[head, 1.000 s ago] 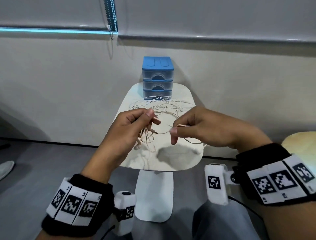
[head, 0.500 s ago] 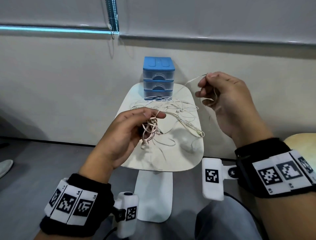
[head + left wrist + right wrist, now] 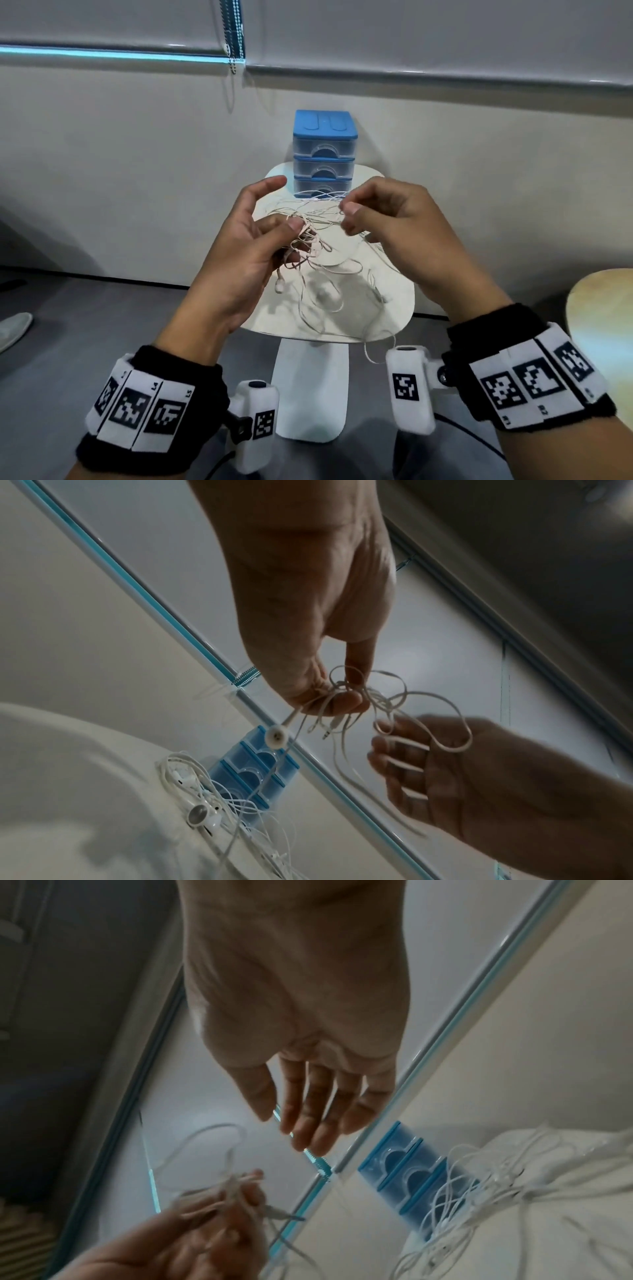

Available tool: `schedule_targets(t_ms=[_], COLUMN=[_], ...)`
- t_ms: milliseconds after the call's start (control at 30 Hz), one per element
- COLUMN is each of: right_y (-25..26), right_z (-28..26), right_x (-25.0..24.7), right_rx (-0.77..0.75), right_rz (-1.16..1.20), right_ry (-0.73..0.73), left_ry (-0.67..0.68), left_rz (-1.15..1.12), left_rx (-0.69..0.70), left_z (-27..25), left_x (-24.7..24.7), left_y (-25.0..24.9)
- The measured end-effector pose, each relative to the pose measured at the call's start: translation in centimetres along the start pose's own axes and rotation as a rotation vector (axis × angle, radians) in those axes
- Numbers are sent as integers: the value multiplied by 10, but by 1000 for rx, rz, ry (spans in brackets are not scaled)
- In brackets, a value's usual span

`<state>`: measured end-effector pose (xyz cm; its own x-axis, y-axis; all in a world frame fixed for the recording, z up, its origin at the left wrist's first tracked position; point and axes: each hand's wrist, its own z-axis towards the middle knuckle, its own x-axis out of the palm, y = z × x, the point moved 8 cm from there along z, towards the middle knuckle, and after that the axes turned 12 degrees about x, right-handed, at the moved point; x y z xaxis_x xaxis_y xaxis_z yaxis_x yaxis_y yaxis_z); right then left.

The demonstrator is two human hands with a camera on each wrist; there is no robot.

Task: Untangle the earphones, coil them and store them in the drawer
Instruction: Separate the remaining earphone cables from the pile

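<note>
So the left hand (image 3: 239, 260) has a knot of pinkish-white earphones (image 3: 308, 240) bunched up in its grip, thumb and curled lower fingers pinching the tangle while the index finger sticks out straight. It's held up in the air above the small white surface (image 3: 397, 308), not resting on it. From the left wrist view you can see the mess pretty well: thin flat-ish cable looped over itself a bunch of times, one round earbud (image 3: 277, 736) dangling below the fingers, and the metal jack plug (image 3: 328, 730) poking out of the bundle too. Several long loops hang down from the knot toward the surface, and one strand trails off the near edge.

The right hand (image 3: 394, 219) is just beside the tangle, fingers loosely bent. In the head view it looks like thumb and forefinger are near a strand, but the right wrist view shows the fingers relaxed with nothing between them, so I'd call that grip open. The left wrist view shows a loop of cable draped across the right fingers (image 3: 397, 748).

There's also a second pile of white earphones (image 3: 205, 802) lying on the surface, right in front of the blue three-drawer organiser (image 3: 324, 154) at the far end against the wall. All three drawers look closed.
</note>
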<state>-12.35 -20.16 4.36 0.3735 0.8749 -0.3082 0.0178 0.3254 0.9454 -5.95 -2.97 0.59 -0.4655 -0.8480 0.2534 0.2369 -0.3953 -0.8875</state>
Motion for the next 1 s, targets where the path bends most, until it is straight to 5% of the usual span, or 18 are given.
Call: schedule_targets(t_ms=[167, 367, 1000], right_y=[7, -11, 3], right_z=[-9, -3, -10], right_x=[30, 29, 2], right_rx=[-75, 13, -234], right_rz=[9, 79, -162], right_ry=[139, 90, -37], left_ry=[1, -11, 180], left_rz=[51, 68, 249], left_rx=[41, 47, 86], left_z=[0, -2, -1], left_x=[2, 8, 24], left_y=[2, 9, 13])
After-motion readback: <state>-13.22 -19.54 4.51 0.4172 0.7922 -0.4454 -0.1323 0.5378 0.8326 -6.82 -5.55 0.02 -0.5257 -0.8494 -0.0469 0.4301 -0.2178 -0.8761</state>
